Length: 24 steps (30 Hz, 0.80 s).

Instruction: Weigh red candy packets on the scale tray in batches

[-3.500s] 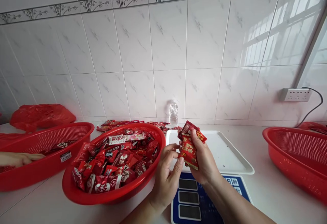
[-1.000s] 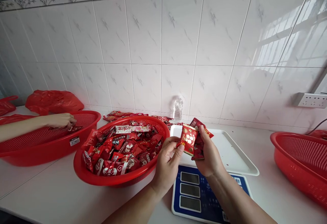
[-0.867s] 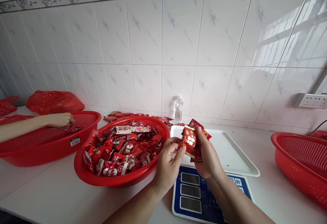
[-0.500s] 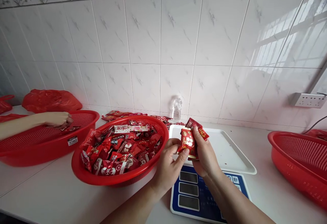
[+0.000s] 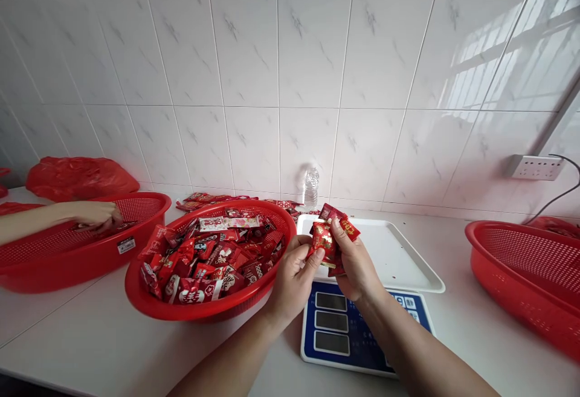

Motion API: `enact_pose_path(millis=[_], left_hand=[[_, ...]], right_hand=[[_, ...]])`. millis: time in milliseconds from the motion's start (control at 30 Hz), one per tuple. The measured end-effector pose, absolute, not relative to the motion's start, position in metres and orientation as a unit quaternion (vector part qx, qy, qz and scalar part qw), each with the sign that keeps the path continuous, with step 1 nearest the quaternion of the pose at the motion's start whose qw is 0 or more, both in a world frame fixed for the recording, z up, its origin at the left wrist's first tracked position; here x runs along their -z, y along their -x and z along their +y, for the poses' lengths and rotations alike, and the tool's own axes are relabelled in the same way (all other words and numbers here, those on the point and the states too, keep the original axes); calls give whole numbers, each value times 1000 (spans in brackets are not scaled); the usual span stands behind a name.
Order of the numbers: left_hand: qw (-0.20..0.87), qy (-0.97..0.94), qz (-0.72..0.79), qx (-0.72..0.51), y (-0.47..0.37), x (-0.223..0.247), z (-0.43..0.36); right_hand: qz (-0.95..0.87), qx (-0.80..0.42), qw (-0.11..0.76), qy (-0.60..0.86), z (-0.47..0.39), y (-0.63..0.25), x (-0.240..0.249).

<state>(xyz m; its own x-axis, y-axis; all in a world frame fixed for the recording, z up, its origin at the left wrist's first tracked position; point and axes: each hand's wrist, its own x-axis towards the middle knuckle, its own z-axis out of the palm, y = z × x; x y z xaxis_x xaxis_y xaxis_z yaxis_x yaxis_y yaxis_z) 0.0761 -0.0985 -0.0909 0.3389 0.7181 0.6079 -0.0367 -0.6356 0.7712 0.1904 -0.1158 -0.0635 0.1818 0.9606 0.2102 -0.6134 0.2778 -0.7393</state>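
Red with gold print too blurred to read, a foil sachet [image 5: 322,237] sits in the head view above a digital scale [image 5: 357,344], its long axis running roughly toward the wall. The left hand [image 5: 290,276] pinches its lower edge, thumb against fingertips; the right hand [image 5: 357,264] has its fingers closed around it and other packets [image 5: 332,211]. A barcode sticker [image 5: 125,245] marks the far-left plastic basket [image 5: 67,273]. The tabletop [image 5: 113,336] is white, the wall [image 5: 254,71] marble-patterned tile.

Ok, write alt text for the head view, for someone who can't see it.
A left hand and right hand hold small red packets over a scale. Beside it sits a red basket piled with more packets; farther left, another person's hand reaches into a second basket.
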Motion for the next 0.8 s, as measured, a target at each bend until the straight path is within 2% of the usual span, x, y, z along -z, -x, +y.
enact_pose_path(millis=[300,467,600,800], left_hand=[[324,-754,238,-519,-77,92,-99],[429,-689,202,-548,-79,91,-104],[524,-624,149,-561,-78,91,-106],[542,-649,110,-522,-78,95,-109]], right_hand=[[-353,-526,728,263,-115,-193,66],[-380,-511,725,261,-119,-192,63],[-469,-473,693,275,-124,-189,67],[-534,-377,688,314,-127,-183,74]])
